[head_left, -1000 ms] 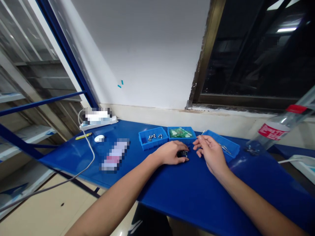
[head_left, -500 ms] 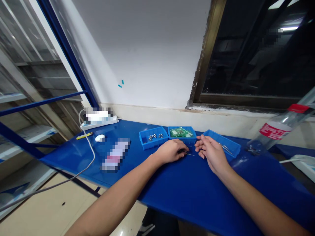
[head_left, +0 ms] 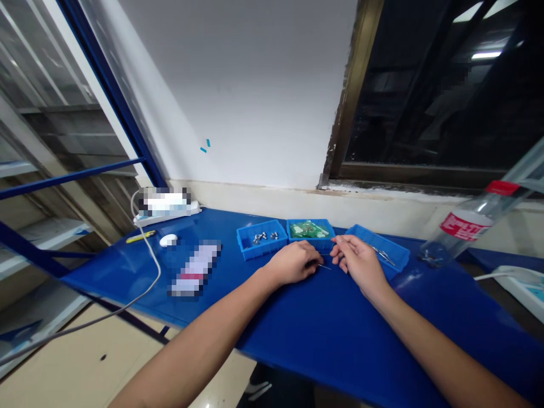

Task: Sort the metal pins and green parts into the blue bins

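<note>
My left hand (head_left: 297, 264) rests low over the blue table with its fingers curled round a thin metal tool, whose fine tip (head_left: 325, 267) points right. Facing it, my right hand (head_left: 359, 262) has its thumb and fingertips drawn together; anything between them is too small to make out. The two hands are a small gap apart. Behind them stand a blue bin with green circuit boards (head_left: 309, 229), a bin with small metal parts (head_left: 264, 236) and a third bin (head_left: 399, 256) with metal tools (head_left: 385, 255), partly hidden by my right hand.
A clear bottle with a red cap (head_left: 502, 188) leans at the right, near a white power strip (head_left: 525, 286). At the left lie a blurred flat object (head_left: 196, 267), a white mouse-like item (head_left: 169, 240), a yellow cutter (head_left: 140, 237) and a grey cable (head_left: 147, 290).
The whole view has shifted a little, so the scene sits further left. My right hand's fingertips have come slightly nearer my left hand and look more closed. My left hand keeps its hold.
</note>
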A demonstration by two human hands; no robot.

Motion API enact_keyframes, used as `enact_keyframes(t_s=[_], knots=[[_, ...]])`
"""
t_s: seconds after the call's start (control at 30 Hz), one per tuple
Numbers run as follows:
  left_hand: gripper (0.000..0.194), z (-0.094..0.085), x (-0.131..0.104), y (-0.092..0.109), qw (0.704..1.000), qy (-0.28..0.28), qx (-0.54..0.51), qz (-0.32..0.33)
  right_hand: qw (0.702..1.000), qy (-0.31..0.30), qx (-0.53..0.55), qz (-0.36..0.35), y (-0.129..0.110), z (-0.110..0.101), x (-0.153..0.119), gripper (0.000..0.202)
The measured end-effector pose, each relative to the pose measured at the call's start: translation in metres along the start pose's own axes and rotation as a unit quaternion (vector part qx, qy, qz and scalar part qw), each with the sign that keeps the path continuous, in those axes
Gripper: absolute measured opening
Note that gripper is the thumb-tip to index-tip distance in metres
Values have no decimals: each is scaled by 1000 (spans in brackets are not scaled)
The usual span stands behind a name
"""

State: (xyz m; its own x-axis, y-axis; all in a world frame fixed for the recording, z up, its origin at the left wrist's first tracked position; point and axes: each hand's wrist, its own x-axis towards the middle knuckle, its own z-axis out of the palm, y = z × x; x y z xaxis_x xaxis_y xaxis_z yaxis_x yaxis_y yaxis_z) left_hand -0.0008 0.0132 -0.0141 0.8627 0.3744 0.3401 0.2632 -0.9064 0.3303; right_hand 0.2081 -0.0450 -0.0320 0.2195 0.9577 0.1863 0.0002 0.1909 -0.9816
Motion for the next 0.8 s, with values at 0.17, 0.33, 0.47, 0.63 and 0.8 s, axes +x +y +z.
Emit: enact_keyframes(t_s=[0.17, 0.33, 0.47, 0.63, 0.8], knots=[[22, 0, 0, 3, 1000, 21, -7, -8, 998, -8, -54, -34, 2, -2, 0, 49], [26, 0, 1, 5, 988, 97, -95, -77, 969, -15, -203, -142, -2, -2, -4, 31], [21, 0, 3, 4, 953, 176, -199, -146, 922, -45, -305, -235, -7, 0, -7, 20], [22, 3, 3, 3, 930, 199, -263, -164, 914, -55, -325, -238, -5, -1, -6, 11], [23, 4, 5, 8, 920, 194, -308, -146, 933, -64, -301, -187, -1, 1, -5, 15]])
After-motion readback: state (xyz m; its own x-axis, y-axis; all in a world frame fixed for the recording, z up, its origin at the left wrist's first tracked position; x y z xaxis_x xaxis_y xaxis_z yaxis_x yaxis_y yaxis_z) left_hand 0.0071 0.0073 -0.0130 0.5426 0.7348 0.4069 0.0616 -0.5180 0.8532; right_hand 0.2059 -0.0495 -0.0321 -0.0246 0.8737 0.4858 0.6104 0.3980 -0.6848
